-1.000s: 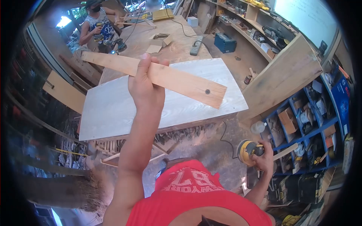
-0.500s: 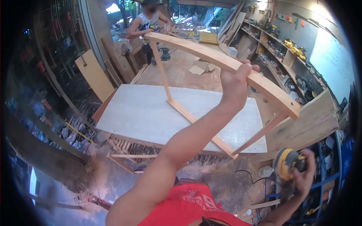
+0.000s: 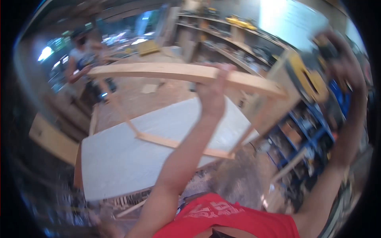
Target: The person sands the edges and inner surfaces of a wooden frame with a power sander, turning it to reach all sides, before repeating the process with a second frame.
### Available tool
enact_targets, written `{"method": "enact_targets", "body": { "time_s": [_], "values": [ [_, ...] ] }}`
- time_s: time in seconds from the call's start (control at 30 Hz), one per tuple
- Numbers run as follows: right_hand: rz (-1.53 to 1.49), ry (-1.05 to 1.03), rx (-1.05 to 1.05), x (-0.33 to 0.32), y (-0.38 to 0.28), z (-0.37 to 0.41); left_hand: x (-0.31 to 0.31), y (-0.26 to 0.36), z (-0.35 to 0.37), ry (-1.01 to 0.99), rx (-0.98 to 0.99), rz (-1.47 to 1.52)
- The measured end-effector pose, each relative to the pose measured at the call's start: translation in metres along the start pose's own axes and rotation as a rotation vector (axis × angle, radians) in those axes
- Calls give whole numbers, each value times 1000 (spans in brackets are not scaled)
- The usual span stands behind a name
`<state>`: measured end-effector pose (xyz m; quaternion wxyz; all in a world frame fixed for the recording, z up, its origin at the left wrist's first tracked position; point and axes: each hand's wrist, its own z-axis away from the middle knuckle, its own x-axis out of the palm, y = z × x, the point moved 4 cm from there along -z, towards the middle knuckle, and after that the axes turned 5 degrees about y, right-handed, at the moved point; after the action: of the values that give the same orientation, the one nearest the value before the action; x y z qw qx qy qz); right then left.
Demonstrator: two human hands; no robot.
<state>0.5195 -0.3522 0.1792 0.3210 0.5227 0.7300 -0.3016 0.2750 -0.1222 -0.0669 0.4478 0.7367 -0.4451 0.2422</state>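
My left hand [image 3: 213,93] is wrapped around the thick top rail of a pale wooden frame [image 3: 158,70]. The frame stands tilted, and its thinner lower bar crosses a whitish board [image 3: 115,162] on the worktable. On the right, raised near shoulder height, my right hand [image 3: 346,65] grips a yellow and black power sander [image 3: 303,75]. The sander is beside the right end of the rail, its flat side turned toward the frame. Motion smears the right fingers and the tool.
Across the table, another person [image 3: 81,59] stands near the frame's far left end. Shelves [image 3: 234,33] with tools line the back wall below a whiteboard [image 3: 291,20]. Blue shelving [image 3: 293,137] is at the lower right. A tan panel [image 3: 51,137] leans at left.
My right hand has lifted the sander from low at the right up to rail height. The view has turned to the right, and my left hand still grips the rail.
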Motion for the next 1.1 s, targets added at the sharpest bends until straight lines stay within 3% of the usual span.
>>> {"method": "enact_targets", "body": {
  "time_s": [0.03,0.07,0.1,0.13,0.17,0.23,0.43,0.53,0.73,0.83,1.1],
  "values": [
    [-212,-140,16,1,13,-19,-9,-7,-8,-61,66,-240],
    [76,-280,188,8,-5,-39,0,-2,-8,-3,-100,-14],
    [285,-159,232,28,-69,-61,2,-5,-10,-1,-62,25],
    [310,-201,245,32,-69,-71,7,-9,-8,-22,-102,51],
    [324,-242,124,39,-61,-83,9,-6,-8,12,-98,43],
    [355,-335,183,56,-71,-95,10,-4,-12,35,-90,31],
    [57,-625,142,83,-60,-115,9,-14,-19,69,-89,-43],
    [44,-631,46,75,-82,-117,6,-18,-20,90,-50,-45],
    [95,-552,57,98,-51,-126,-23,-2,-29,30,-37,27],
    [54,-551,66,100,-55,-132,-49,21,-47,-57,19,-116],
    [26,-466,57,102,-46,-160,-67,74,-38,-23,-38,-244]
  ]
}}
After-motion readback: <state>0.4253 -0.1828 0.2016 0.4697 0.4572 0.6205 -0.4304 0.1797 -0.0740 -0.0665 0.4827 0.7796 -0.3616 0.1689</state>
